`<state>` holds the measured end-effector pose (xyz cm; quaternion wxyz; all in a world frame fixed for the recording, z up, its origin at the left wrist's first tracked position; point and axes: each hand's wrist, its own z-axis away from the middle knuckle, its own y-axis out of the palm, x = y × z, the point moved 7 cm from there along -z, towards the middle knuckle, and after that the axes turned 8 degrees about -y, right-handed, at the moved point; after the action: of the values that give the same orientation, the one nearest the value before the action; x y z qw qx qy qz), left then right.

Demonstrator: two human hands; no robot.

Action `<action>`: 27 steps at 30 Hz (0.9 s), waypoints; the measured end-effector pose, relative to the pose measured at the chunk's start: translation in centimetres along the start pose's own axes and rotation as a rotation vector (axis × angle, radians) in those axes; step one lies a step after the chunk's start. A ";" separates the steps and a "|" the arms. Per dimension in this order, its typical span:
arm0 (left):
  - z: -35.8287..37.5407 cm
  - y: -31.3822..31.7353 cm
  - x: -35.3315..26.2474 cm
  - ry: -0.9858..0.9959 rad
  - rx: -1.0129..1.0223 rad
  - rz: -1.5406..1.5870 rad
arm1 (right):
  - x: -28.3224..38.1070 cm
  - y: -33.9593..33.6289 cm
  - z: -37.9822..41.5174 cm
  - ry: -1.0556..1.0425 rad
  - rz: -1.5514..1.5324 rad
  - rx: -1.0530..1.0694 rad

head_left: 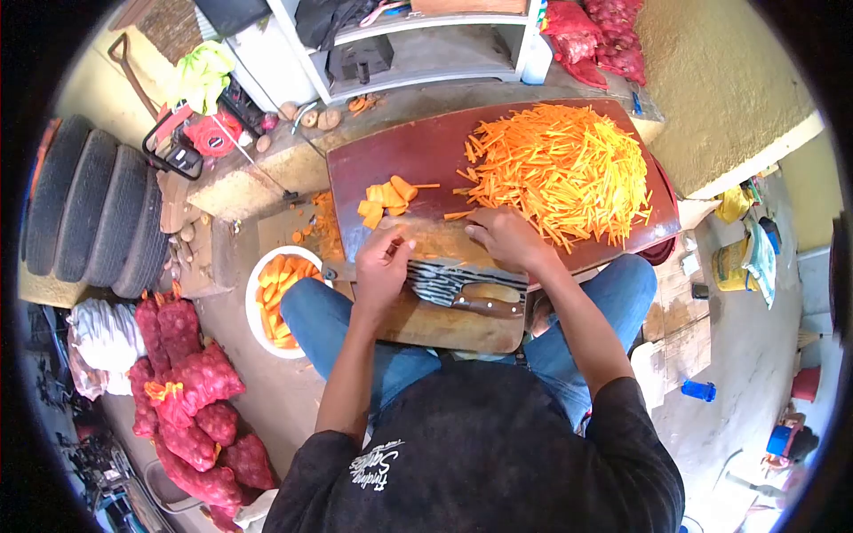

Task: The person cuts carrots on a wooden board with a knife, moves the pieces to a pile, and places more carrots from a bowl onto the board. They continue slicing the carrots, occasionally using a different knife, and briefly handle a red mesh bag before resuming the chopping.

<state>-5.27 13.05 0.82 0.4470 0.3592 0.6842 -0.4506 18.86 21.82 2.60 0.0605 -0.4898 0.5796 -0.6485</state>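
Note:
My left hand (pixel 382 265) is closed with fingers curled, over the left side of a worn wooden board (pixel 435 238); what it may hold is hidden. Beyond it lie thick carrot slices (pixel 387 199). My right hand (pixel 508 238) has its fingers bent down at the far side of the board, beside a large pile of carrot sticks (pixel 560 169); whatever is under the fingertips is not visible. A knife with a dark patterned blade (pixel 435 277) and riveted wooden handle (pixel 487 306) lies near me, in neither hand.
The boards rest on a reddish-brown table (pixel 400 151). A white bucket (pixel 253 306) of peeled carrots stands by my left knee. Red mesh sacks (pixel 200 426) and stacked tires (pixel 93 209) are at left. A shelf (pixel 426 67) stands behind the table.

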 end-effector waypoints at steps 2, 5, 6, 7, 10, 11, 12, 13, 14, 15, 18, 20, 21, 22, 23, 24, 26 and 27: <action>2.1 -2.0 -1.0 -0.063 -0.052 -0.001 | 0.7 1.0 -0.5 0.003 -0.004 0.016; 4.1 -5.3 -1.2 0.001 -0.131 -0.124 | 0.1 1.7 -1.6 0.029 0.038 0.001; 5.0 -6.1 0.7 -0.073 -0.180 -0.018 | -0.2 2.1 -1.8 0.033 0.052 -0.004; 5.8 -7.1 0.8 -0.083 -0.212 -0.032 | -0.6 2.6 -1.9 0.048 0.062 -0.001; 7.9 -10.4 1.5 -0.152 -0.331 -0.037 | -1.6 2.7 -2.2 0.072 0.040 -0.038; 8.5 -10.9 3.0 -0.190 -0.377 0.020 | -2.1 2.7 -2.0 0.091 -0.005 -0.074; 8.8 -11.3 4.9 -0.229 -0.420 0.072 | -2.8 3.0 -1.7 0.087 -0.059 -0.094; 9.0 -11.9 6.0 -0.265 -0.459 0.122 | -3.6 3.2 -1.5 0.090 -0.118 -0.113; 8.7 -12.2 5.3 -0.298 -0.481 0.134 | -4.0 3.4 -1.3 0.098 -0.144 -0.092; 8.4 -11.8 6.9 -0.271 -0.523 0.136 | -4.1 3.3 -1.2 0.111 -0.167 -0.073; 7.3 -10.6 4.2 -0.142 -0.501 -0.079 | -4.2 3.1 -1.0 0.127 -0.196 -0.088; 7.3 -9.6 3.1 -0.161 -0.413 -0.200 | -3.6 3.1 -0.8 0.143 -0.236 -0.106; 7.2 -8.9 2.7 -0.167 -0.360 -0.252 | -3.4 2.7 -0.7 0.159 -0.249 -0.123; 7.2 -8.5 2.6 -0.159 -0.332 -0.283 | -3.2 2.5 -0.7 0.164 -0.244 -0.107; 7.1 -8.2 2.6 -0.152 -0.308 -0.315 | -3.1 2.2 -0.7 0.157 -0.244 -0.112; 7.0 -8.2 2.7 -0.149 -0.289 -0.350 | -3.0 2.2 -0.6 0.146 -0.246 -0.113; 6.9 -8.5 2.9 -0.116 -0.317 -0.344 | -2.9 2.3 -0.4 0.138 -0.217 -0.122; 7.2 -8.5 2.9 -0.106 -0.335 -0.339 | -3.2 2.5 -0.3 0.140 -0.216 -0.126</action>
<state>-11.77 3.75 -0.78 0.4535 0.1357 0.7756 -0.4175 19.05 23.26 -1.20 -0.0809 -0.5056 0.5661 -0.6460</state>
